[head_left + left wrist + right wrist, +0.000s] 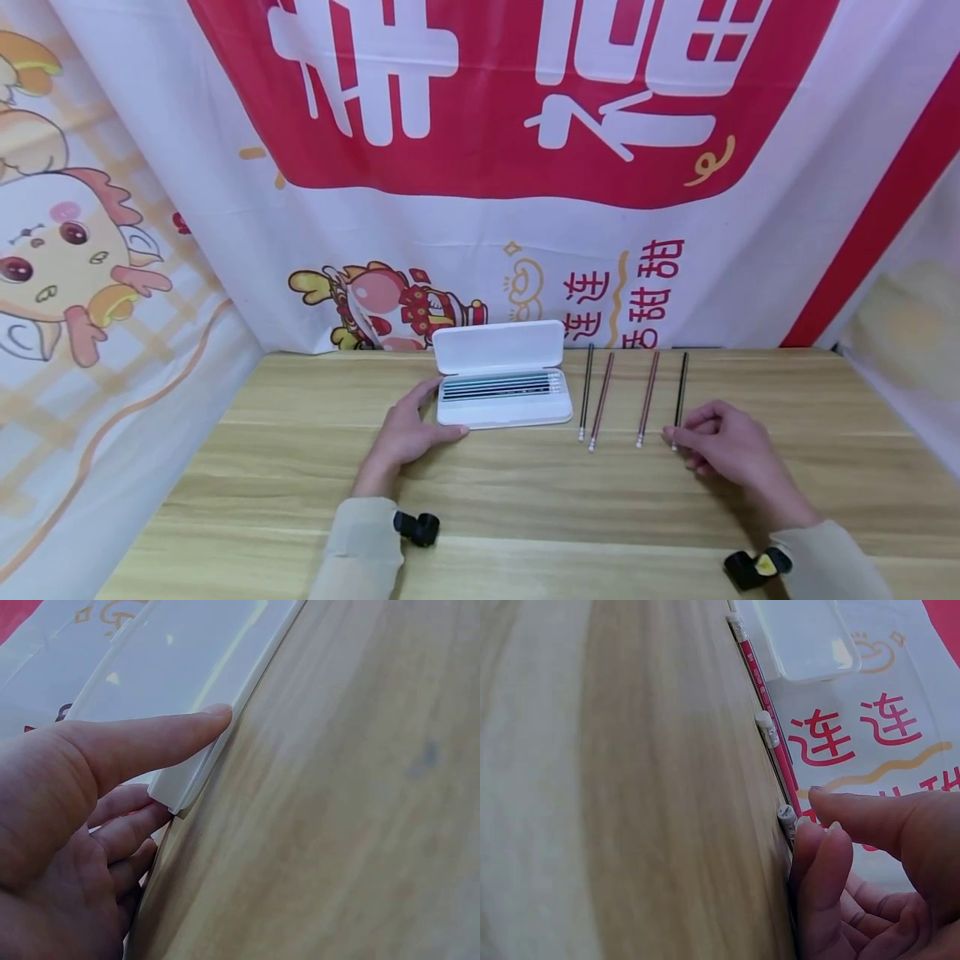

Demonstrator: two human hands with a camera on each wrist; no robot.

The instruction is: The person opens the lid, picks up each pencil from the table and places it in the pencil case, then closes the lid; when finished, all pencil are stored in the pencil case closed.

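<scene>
An open white pencil case (506, 414) lies on the table, its lid tipped back, with several dark and teal pencils (495, 387) in a row inside. My left hand (408, 429) holds the case's left end. In the left wrist view, the thumb (176, 739) lies along the front rim and the fingers reach round the corner. On the right, my right hand (727, 446) pinches a black pencil (682, 383) near its white eraser end, thumb across it. Part of that pencil is hidden by the fingers (825, 862) in the right wrist view.
Between the case and my right hand lie a dark pencil (587, 392) and two reddish pencils (602, 400), eraser ends towards me. A printed white and red cloth (480, 275) hangs behind the table's (525, 508) back edge, and more cloth hangs at both sides.
</scene>
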